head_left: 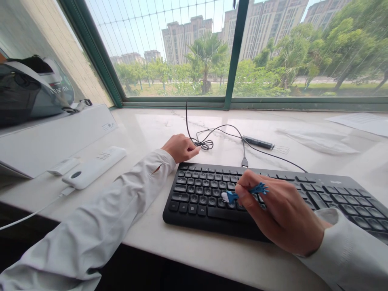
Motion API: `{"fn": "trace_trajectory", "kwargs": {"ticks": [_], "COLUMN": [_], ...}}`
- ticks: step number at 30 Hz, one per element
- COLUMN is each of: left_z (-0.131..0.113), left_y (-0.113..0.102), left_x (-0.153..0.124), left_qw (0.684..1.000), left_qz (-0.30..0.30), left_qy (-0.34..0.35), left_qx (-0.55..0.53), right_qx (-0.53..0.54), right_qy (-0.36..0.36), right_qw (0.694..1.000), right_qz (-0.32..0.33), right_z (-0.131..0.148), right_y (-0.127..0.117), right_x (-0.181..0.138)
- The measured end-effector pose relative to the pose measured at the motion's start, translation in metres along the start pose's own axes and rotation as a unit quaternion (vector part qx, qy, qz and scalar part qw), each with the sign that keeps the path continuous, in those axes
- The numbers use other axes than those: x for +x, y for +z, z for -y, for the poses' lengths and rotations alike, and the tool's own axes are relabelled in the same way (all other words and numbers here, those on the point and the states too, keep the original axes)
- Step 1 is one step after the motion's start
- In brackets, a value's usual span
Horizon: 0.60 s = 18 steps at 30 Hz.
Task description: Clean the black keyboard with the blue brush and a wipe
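My right hand [281,206] is closed in a pinch around a small blue cleaning brush [232,197]. Its white bristles touch the lower letter keys of a black keyboard [188,223], and its blue handle end, split like little fingers, pokes out above my fingers. Part of the keys lies hidden under this hand. Just behind the keyboard's far left corner, my left hand [181,148] rests with curled fingers beside the coiled black cable [207,144]. Whatever those fingers may grip is hidden.
Behind the keyboard lie a USB plug [244,162], a dark-handled tool with thin wires [257,142] and a clear plastic bag [321,141]. To the left are a white power bank [93,167], a white box [57,135] and a helmet-like object [30,89]. A window frame [233,64] borders the back.
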<state>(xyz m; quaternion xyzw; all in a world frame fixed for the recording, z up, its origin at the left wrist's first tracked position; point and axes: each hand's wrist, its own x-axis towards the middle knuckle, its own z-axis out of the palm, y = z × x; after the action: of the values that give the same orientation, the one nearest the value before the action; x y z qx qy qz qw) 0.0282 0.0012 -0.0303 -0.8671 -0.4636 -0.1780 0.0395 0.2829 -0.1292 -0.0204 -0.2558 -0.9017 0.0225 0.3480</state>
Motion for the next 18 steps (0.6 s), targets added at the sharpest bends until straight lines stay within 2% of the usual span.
{"fn": "trace_trajectory", "kwargs": {"ticks": [7,18], "left_z": [-0.0004,0.0017], "left_y": [-0.0005,0.0013], "left_x": [-0.0001,-0.0003], "left_qw": [1.000,1.000], "left_qz": [0.000,-0.008], "left_qy": [0.003,0.012], "left_qx": [0.003,0.002], "right_qx": [0.016,0.045], "right_qy": [-0.013,-0.002], "right_qw": [1.000,0.999], "right_qz": [-0.010,0.020], "right_z": [0.0028,0.0065], "right_y": [-0.0029,-0.0063], "right_x": [-0.0001,0.0027]}}
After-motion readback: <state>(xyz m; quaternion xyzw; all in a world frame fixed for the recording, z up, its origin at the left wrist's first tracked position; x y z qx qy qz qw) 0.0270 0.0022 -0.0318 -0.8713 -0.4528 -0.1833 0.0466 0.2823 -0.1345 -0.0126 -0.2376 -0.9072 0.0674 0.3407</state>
